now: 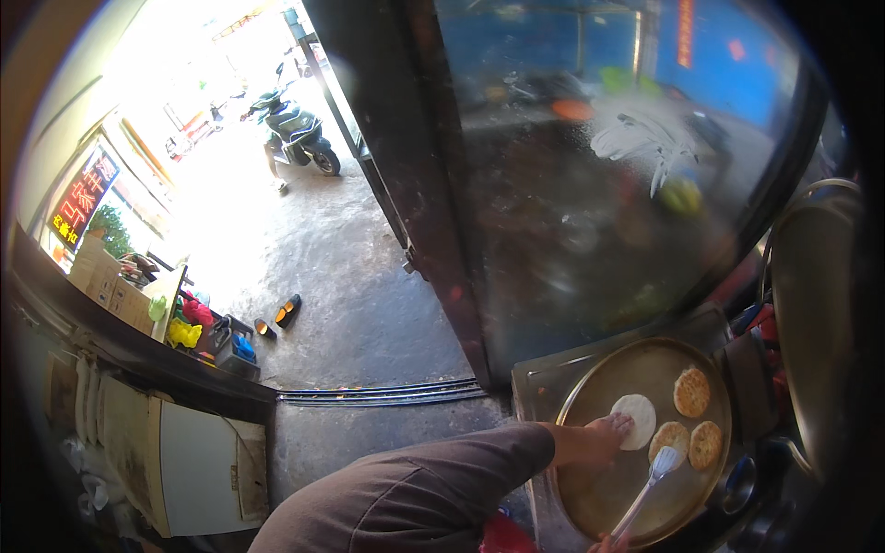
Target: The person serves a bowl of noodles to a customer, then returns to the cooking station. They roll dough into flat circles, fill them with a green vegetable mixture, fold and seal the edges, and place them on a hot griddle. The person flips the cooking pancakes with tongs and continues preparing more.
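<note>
My left hand (612,435) reaches over the large round pan from the left. Its fingers lie stretched on the left edge of a pale, flat dough round (635,419). At the pan's near rim my right hand (608,543), partly cut off by the lower edge, grips a long-handled brush (658,467) with a pale, flared head. That head rests on or just above a browned flatbread (667,437) and covers part of it. Two more browned flatbreads lie to the right, one farther (691,393) and one nearer (705,445).
The round pan (576,493) sits on a metal counter (533,382). A smudged glass panel (572,249) stands beyond it, and a big metal lid (825,313) on the right. Left are a doorway track (383,394), a white cabinet (207,465), shoes (288,311) and a parked scooter (293,129).
</note>
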Tool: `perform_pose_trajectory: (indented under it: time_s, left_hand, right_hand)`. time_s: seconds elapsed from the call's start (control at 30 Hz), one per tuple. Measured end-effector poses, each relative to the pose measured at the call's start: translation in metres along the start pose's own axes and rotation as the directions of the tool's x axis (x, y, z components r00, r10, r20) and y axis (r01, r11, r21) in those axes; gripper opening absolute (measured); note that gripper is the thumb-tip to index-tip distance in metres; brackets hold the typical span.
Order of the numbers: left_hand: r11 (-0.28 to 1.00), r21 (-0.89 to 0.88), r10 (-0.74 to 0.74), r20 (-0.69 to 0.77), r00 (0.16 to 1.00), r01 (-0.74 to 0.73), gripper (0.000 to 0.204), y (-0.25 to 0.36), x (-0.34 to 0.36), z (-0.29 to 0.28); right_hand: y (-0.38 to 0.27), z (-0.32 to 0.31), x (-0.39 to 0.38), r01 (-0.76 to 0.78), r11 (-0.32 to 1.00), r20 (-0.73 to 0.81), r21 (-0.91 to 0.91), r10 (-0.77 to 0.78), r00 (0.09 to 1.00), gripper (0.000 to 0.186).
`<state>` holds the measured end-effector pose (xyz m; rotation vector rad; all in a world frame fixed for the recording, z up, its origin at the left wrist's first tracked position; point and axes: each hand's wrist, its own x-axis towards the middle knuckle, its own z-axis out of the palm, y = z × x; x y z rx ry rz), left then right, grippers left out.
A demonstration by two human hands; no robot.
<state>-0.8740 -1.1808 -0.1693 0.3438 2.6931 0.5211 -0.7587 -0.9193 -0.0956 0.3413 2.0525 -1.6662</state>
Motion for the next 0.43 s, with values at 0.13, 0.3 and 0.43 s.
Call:
perform_pose_trajectory:
  time_s: [0.13,0.3,0.43]
  left_hand:
    - [0.999,0.002,-0.034,-0.028,0.999,0.035,0.089,-0.012,0.025,-0.008]
    - [0.996,0.077,0.040,-0.075,0.996,-0.034,0.084,-0.013,0.034,-0.028]
    - [0.963,-0.229,0.173,0.105,0.979,-0.146,0.081,-0.006,0.025,-0.014]
  right_hand:
    - [-0.002,0.003,-0.012,-0.069,0.994,-0.038,0.085,0.073,0.997,0.033]
    - [0.017,-0.009,-0.012,0.258,0.941,0.079,-0.219,-0.247,0.966,0.051]
    - [0.045,-0.020,0.003,-0.039,0.994,-0.070,0.103,0.047,0.996,0.070]
